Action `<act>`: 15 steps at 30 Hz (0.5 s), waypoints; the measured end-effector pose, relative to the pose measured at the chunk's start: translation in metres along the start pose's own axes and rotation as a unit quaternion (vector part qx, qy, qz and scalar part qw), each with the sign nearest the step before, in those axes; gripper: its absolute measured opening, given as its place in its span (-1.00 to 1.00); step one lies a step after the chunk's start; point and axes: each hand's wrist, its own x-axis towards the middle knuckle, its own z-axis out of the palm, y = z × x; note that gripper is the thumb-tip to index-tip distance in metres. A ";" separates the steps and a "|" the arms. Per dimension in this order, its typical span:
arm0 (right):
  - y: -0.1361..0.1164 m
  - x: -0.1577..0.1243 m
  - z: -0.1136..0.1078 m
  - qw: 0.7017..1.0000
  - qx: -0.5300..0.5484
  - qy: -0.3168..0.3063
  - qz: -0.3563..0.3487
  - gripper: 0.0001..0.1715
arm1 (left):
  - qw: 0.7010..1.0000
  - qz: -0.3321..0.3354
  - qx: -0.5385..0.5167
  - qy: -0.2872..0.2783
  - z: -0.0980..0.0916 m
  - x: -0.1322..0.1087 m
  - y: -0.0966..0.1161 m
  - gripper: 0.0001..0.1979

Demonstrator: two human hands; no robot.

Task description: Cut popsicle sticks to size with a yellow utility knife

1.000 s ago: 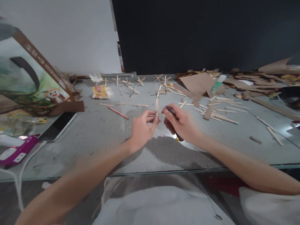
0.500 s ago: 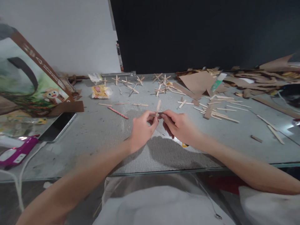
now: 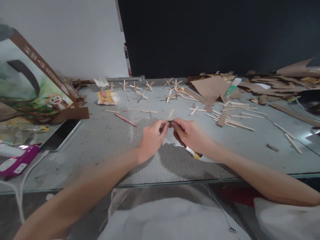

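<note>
Close together over the middle of the table, my left hand [image 3: 153,137] and my right hand [image 3: 191,133] meet at the fingertips. A pale wooden craft stick [image 3: 171,114] rises from between them, tilted to the right. My left thumb and fingers pinch its lower part. At the same spot my right thumb and forefinger close on a small dark strip [image 3: 170,121], whose kind I cannot make out. Under my right hand lies a white and yellow object [image 3: 194,153], partly covered. Beyond the hands stand several crossed-stick pieces [image 3: 141,95].
Loose craft sticks [image 3: 240,125] and brown cardboard [image 3: 207,88] with a glue stick [image 3: 233,87] lie to the right. A red striped straw [image 3: 125,120], phone [image 3: 61,134], purple device [image 3: 18,163] and printed box [image 3: 37,76] are to the left. The glass edge [image 3: 175,183] runs near me.
The craft stick has tipped a little further right and sits slightly lower between my fingers. My left hand has shifted slightly; both hands keep their pinch.
</note>
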 end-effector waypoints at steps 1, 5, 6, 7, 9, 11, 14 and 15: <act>-0.001 0.000 0.000 1.000 0.007 -0.006 0.005 -0.68 | 1.000 0.004 0.003 -0.001 0.001 -0.001 -0.002 -0.89; -0.004 0.001 0.001 0.998 0.044 -0.029 0.022 -0.63 | 1.000 0.007 0.021 -0.020 0.001 -0.002 -0.004 -0.87; -0.005 0.001 0.001 0.998 0.055 -0.031 0.025 -0.63 | 0.999 0.005 0.024 -0.021 0.001 -0.002 -0.003 -0.87; -0.006 0.001 0.001 0.997 0.064 -0.028 0.027 -0.64 | 1.000 0.001 0.024 -0.018 0.001 -0.002 -0.002 -0.88; -0.007 0.001 0.002 0.997 0.071 -0.013 0.025 -0.65 | 1.000 -0.006 0.016 -0.002 0.001 -0.001 0.000 -0.89; -0.007 0.001 0.002 0.997 0.077 -0.007 0.023 -0.64 | 1.000 -0.008 0.002 0.009 0.001 0.001 0.002 -0.91; -0.006 0.001 0.001 0.992 0.116 -0.021 0.041 -0.64 | 1.000 -0.012 -0.027 0.004 0.000 0.002 0.003 -0.91; -0.006 0.002 0.001 0.990 0.130 -0.023 0.049 -0.64 | 0.999 -0.015 -0.041 0.001 0.000 0.002 0.003 -0.91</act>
